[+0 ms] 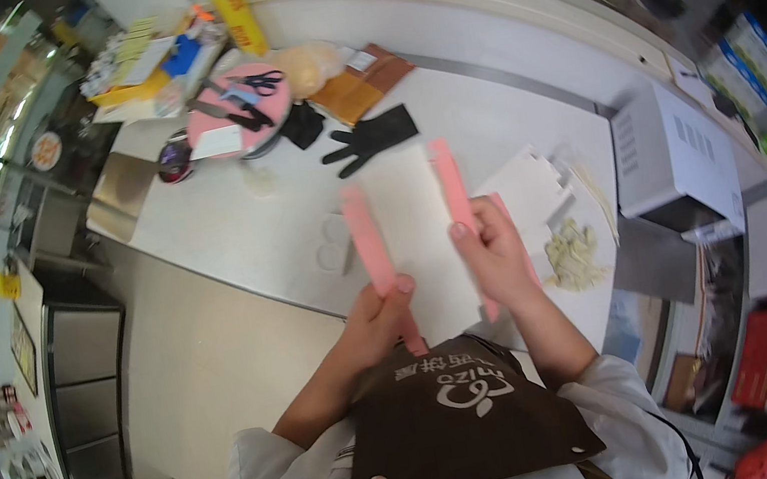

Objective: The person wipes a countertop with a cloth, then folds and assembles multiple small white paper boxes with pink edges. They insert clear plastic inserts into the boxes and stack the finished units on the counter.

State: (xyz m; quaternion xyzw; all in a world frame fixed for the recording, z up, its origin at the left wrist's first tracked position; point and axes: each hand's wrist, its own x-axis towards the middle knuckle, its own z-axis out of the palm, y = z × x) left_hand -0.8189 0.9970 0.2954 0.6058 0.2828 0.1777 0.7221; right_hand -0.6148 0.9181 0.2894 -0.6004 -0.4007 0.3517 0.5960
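Above the table's near edge I hold a piece of cardboard [417,224], white in the middle with pink flaps folded up along both long sides; it looks like a partly folded box. My left hand [380,313] grips the left flap near its lower end, thumb on the inside. My right hand [494,253] pinches the right flap about midway, thumb inside and fingers behind. Behind the right hand, a pink edge [516,236] and white cut cardboard [532,186] show on the table. A black glove [377,138] lies flat beyond the cardboard.
On the white table [218,221] a pink round turntable [272,116] carries scissors and dark-handled tools. Beside it are a brown folder [368,85] and a tape roll [175,159]. Crumpled pale gloves [573,255] lie at right, near a white box-shaped appliance [674,155].
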